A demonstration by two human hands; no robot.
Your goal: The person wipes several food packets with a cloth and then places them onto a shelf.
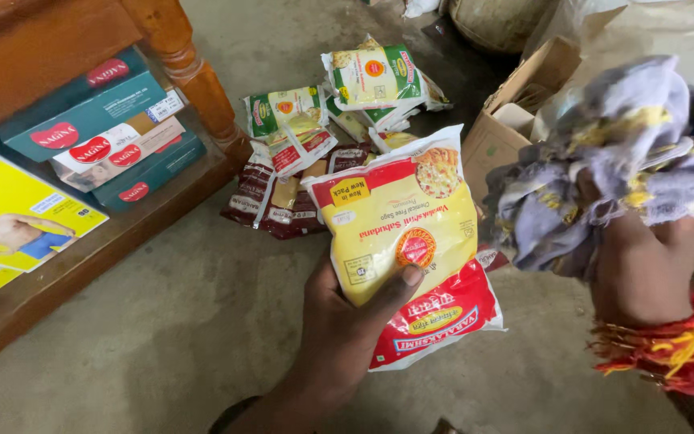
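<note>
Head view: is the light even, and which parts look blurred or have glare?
Head view: soft, even daylight with no hard shadows; the yellow and red packet in the left hand is sharp, with only a faint sheen on its plastic; the cloth in the right hand is close to the lens and slightly soft; the top right corner is overexposed.

Bare forearms — red-yellow wrist threads [668, 354]
</note>
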